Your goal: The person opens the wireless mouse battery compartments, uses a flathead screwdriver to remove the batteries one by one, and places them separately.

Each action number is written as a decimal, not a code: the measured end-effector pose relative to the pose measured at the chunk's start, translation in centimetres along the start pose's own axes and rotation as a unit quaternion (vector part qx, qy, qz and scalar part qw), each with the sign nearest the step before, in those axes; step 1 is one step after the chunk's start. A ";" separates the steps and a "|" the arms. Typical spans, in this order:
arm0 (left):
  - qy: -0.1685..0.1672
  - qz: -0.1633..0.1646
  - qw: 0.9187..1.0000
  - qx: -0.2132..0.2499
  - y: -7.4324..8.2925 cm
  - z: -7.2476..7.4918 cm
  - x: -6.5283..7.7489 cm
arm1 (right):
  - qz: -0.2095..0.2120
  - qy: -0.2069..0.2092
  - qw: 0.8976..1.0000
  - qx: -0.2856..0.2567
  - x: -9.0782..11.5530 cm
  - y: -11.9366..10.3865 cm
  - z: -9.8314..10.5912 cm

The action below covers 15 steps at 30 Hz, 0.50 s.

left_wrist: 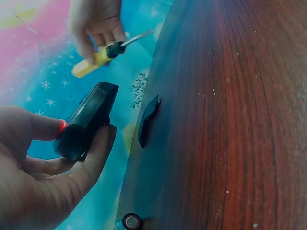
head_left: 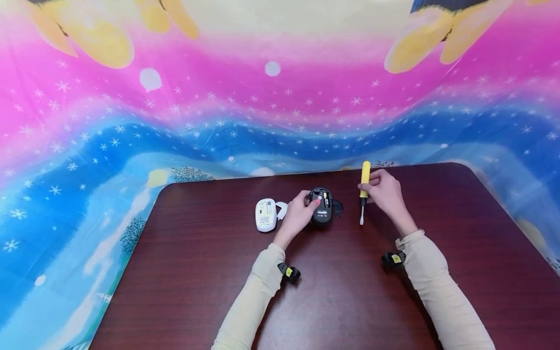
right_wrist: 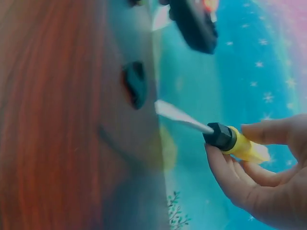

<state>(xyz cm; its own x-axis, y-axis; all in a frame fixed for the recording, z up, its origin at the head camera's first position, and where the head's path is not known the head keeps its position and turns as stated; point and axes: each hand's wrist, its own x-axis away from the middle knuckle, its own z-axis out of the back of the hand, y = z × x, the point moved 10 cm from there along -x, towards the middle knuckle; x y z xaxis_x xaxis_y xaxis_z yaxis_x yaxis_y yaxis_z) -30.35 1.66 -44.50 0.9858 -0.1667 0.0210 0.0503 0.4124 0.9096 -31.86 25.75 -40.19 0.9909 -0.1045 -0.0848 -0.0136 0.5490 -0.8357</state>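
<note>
My left hand (head_left: 297, 214) holds a black computer mouse (head_left: 322, 206) by its sides, underside up, with a battery showing in its uncovered compartment. Red light glows at the thumb tip in the left wrist view. To the right, my right hand (head_left: 387, 194) pinches a flathead screwdriver (right_wrist: 244, 146) by its yellow handle, black collar and metal blade pointing down toward the table. A black battery cover (left_wrist: 149, 120) lies on the table between the two hands, close by the mouse.
Left of my left hand, a white mouse (head_left: 265, 215) lies underside up, a white cover (head_left: 282, 210) beside it. The end of a battery (left_wrist: 130, 221) shows low in the left wrist view. Beyond the brown table (head_left: 210, 272) hangs a printed cloth (head_left: 280, 112).
</note>
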 end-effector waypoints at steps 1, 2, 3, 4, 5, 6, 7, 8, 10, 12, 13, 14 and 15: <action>-0.001 0.000 1.000 0.000 0.0 0.0 0.0 | 0.002 0.007 1.000 -0.013 0.0 -0.3 0.2; -0.002 0.000 1.000 -0.001 0.1 -0.1 0.0 | 0.004 0.012 1.000 -0.026 0.1 -0.6 0.4; -0.002 -0.001 1.000 -0.005 0.2 -0.1 0.0 | 0.005 0.016 0.999 -0.037 0.1 -0.8 0.5; -0.001 -0.002 1.000 -0.008 0.2 -0.1 0.0 | 0.007 0.021 0.998 -0.051 0.1 -1.1 0.7; -0.001 -0.003 1.000 -0.009 0.3 -0.1 0.1 | 0.011 0.026 0.998 -0.064 0.2 -1.3 0.8; -0.001 -0.004 1.000 -0.011 0.3 -0.1 0.1 | 0.015 0.032 0.996 -0.076 0.2 -1.6 1.0; -0.002 -0.005 1.000 -0.010 0.3 -0.1 0.1 | 0.021 0.042 0.995 -0.088 0.3 -1.9 1.2; -0.002 -0.005 1.000 -0.011 0.4 -0.1 0.1 | 0.029 0.051 0.993 -0.099 0.4 -2.3 1.3; -0.002 -0.005 1.000 -0.009 0.3 -0.2 0.1 | 0.048 0.072 0.989 -0.119 0.8 -3.1 1.6; 0.000 -0.007 1.000 -0.008 0.4 -0.2 0.1 | 0.071 0.091 0.983 -0.141 1.1 -4.0 1.8; 0.001 -0.008 1.000 -0.009 0.4 -0.1 0.2 | 0.081 0.099 0.980 -0.152 1.3 -4.5 1.9; 0.002 -0.008 1.000 -0.009 0.5 -0.1 0.2 | 0.091 0.103 0.977 -0.164 1.5 -4.9 1.9; 0.002 -0.008 1.000 -0.008 0.5 -0.2 0.2 | 0.098 0.106 0.974 -0.176 1.7 -5.3 1.9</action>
<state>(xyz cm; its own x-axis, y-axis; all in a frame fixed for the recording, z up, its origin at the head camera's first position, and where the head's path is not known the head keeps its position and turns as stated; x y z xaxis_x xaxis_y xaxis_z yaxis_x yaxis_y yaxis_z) -30.11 1.98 -44.11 0.9853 -0.1706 0.0050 0.0689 0.4245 0.9028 -29.85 24.26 -34.90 0.9155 -0.2158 -0.3395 -0.2810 0.2609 -0.9236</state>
